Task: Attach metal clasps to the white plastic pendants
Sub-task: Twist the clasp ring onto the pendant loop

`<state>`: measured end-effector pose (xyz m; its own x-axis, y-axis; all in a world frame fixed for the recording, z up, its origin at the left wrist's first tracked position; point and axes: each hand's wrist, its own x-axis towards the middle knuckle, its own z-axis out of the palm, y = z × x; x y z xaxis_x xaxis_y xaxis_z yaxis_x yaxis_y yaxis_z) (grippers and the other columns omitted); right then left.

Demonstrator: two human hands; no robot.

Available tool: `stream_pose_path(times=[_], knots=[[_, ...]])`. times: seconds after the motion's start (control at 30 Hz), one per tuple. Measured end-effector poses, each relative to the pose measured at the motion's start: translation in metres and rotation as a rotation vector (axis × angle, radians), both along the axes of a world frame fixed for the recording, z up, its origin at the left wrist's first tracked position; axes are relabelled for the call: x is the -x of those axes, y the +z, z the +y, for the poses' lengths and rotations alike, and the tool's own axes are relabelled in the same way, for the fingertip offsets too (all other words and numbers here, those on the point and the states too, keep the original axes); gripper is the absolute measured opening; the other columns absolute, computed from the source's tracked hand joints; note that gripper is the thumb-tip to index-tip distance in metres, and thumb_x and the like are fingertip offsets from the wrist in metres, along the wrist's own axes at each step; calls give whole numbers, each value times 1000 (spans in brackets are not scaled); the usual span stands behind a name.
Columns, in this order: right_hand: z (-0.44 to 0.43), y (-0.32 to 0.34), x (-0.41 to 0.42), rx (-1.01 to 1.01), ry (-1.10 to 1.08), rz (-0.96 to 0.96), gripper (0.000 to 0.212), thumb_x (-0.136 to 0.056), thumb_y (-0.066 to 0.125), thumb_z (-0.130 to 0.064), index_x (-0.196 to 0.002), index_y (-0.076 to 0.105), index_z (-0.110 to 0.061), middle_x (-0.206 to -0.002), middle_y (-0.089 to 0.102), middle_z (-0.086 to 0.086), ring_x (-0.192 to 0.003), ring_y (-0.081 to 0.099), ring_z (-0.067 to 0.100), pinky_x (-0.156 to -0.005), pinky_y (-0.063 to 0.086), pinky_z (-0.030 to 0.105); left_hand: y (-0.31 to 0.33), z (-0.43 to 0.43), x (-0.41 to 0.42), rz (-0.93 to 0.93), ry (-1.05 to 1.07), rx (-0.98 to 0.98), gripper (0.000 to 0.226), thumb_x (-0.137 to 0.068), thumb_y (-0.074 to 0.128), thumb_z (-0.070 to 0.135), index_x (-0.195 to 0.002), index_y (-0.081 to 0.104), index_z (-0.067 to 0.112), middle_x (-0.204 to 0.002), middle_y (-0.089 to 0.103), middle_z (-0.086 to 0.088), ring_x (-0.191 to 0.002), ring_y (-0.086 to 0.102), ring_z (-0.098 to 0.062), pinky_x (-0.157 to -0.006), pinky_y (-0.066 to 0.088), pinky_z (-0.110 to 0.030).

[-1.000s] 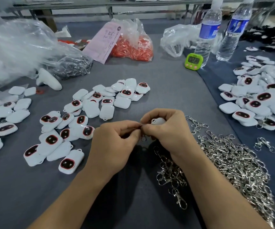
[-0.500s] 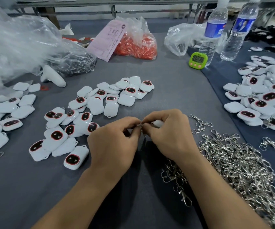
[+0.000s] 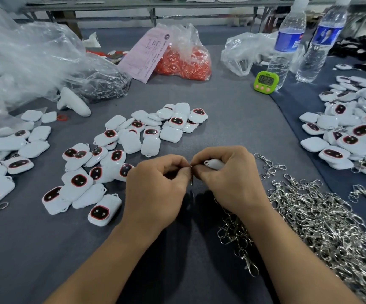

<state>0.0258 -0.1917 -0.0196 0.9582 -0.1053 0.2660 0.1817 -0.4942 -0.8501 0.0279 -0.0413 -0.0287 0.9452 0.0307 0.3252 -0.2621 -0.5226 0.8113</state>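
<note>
White plastic pendant [image 3: 214,164]: it sits inside the right hand [image 3: 228,181], above the middle of the grey table [image 3: 232,119], with only its rounded top edge showing between the curled fingers that grip it. The left hand [image 3: 158,189] is just beside the right hand, their fingertips touching. The left thumb and forefinger pinch a metal clasp [image 3: 191,179], which hangs down in the narrow gap between the two hands. Whether the clasp is already through the pendant's loop cannot be told, since the fingers hide the join.

Just right of the right wrist lies a heap of loose clasps [image 3: 320,216], spreading towards the near edge. Left of the hands a scatter of pendants [image 3: 111,154] lies on the table, some face up with dark red-rimmed screens, some face down. More pendants [image 3: 353,137] are piled at the far right on a darker blue cloth [image 3: 298,102]. Further back stand a green timer [image 3: 266,81], two water bottles [image 3: 287,40], a bag of orange pieces [image 3: 184,60] with a pink slip [image 3: 147,53] leaning on it, and crumpled clear plastic bags [image 3: 24,58] at the left.
</note>
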Motion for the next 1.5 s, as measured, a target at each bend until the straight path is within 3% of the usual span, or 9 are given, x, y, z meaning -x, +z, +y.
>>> stream_pose_path(times=[0.2,0.43,0.67,0.83,1.0,1.07,1.2,1.3,1.5], knots=[[-1,0,0,22,-1,-6,22,-79,76,-6,-73,79,-27,-62,70,-13,-63,65,3,-55,43,9,0,3,-6,71,-66,0,22,-77,80,16,-71,75,36,-64,70,22,-58,68,-1,-60,55,-20],[-2,1,1,34,45,7,23,-79,77,-6,-72,79,-28,-59,68,-15,-56,61,1,-51,41,8,2,10,-9,162,-158,69,17,-69,76,23,-75,78,38,-64,73,10,-61,71,-19,-60,57,-35],[-3,0,1,25,60,10,23,-79,77,-6,-71,78,-28,-62,70,-8,-54,61,6,-51,44,13,1,11,-10,199,-218,108,11,-65,70,25,-71,78,30,-58,70,0,-49,52,-7,-52,44,-26],[1,2,2,-27,44,-29,22,-77,82,-11,-71,77,-32,-66,72,-14,-62,66,2,-57,45,9,8,6,-8,197,-119,197,13,-59,69,28,-67,77,26,-61,72,-2,-58,68,-30,-59,58,-42],[-1,-1,-3,-98,-82,83,31,-75,74,-11,-93,68,-35,-81,74,-18,-70,67,1,-65,51,16,8,12,-6,-115,146,-89,6,-73,70,25,-66,69,26,-55,65,14,-52,60,-13,-52,48,-27],[-5,-2,-4,-148,-85,144,42,-75,64,-2,-98,57,-36,-87,74,-16,-73,65,3,-67,53,26,6,15,-4,-169,221,-331,8,-75,69,31,-69,66,26,-55,62,10,-54,57,-13,-53,45,-32],[-4,-3,-6,-93,10,166,41,-80,55,4,-95,64,-33,-88,75,-17,-73,64,0,-63,47,18,1,8,-3,-208,165,-720,13,-69,80,42,-70,72,31,-57,60,3,-56,58,-24,-52,23,-25],[3,-6,-4,39,80,142,32,-83,64,-6,-87,76,-34,-81,74,-21,-75,65,-5,-63,43,7,-1,3,-3,-192,108,-708,12,-68,81,44,-74,75,35,-61,61,1,-60,60,-25,-55,23,-26],[2,-8,-7,80,24,170,18,-81,79,-23,-68,75,-36,-62,67,-18,-63,62,-4,-52,40,6,-2,6,-8,-36,-7,-495,25,-72,58,51,-75,72,30,-62,62,5,-70,56,-15,-65,45,-36]])
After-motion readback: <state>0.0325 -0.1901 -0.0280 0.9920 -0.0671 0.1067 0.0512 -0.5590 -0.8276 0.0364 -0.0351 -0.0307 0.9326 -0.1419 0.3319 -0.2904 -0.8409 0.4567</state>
